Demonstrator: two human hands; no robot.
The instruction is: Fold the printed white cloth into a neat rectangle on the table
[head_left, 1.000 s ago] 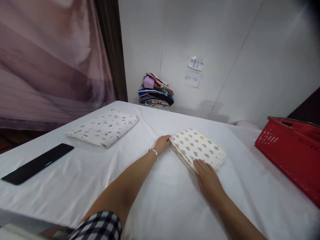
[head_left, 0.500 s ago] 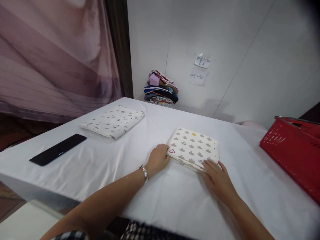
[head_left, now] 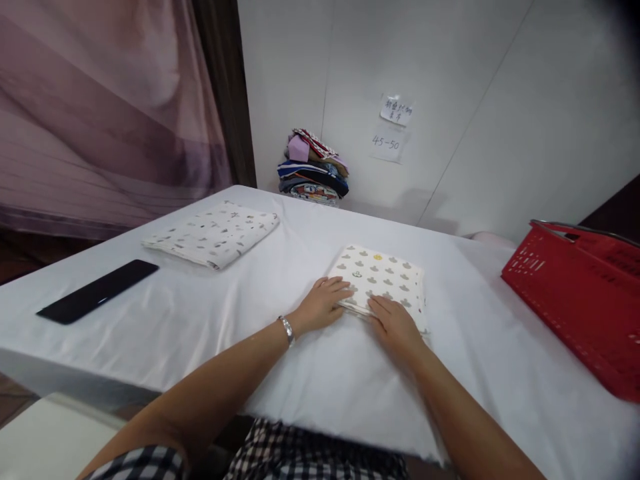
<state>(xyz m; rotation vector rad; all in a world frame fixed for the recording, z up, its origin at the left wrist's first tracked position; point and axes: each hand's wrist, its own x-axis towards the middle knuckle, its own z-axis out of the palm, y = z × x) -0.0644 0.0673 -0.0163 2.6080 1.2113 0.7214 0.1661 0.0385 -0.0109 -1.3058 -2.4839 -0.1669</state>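
Note:
A folded white cloth (head_left: 385, 273) with grey cloud-like prints and a few coloured ones lies flat on the white-covered table (head_left: 310, 393). My left hand (head_left: 325, 303) rests on its near left corner, fingers stretched over the top. Along the near edge, my right hand (head_left: 397, 323) lies with its fingers on the cloth, flat and pointing away from me. Neither hand grips the fabric. A second folded cloth (head_left: 215, 233), white with small grey marks, lies farther left, apart from my hands.
A black phone-like slab (head_left: 99, 291) lies at the table's left. On the right stands a red plastic basket (head_left: 575, 293) with a handle. Stacked folded fabrics (head_left: 313, 170) rise at the back by the wall, near paper notes (head_left: 393, 127). A pink curtain (head_left: 100, 120) hangs at left.
My right hand has moved left from the cloth's near right corner to the middle of its near edge. My left hand has shifted onto the cloth's top. The view has moved slightly.

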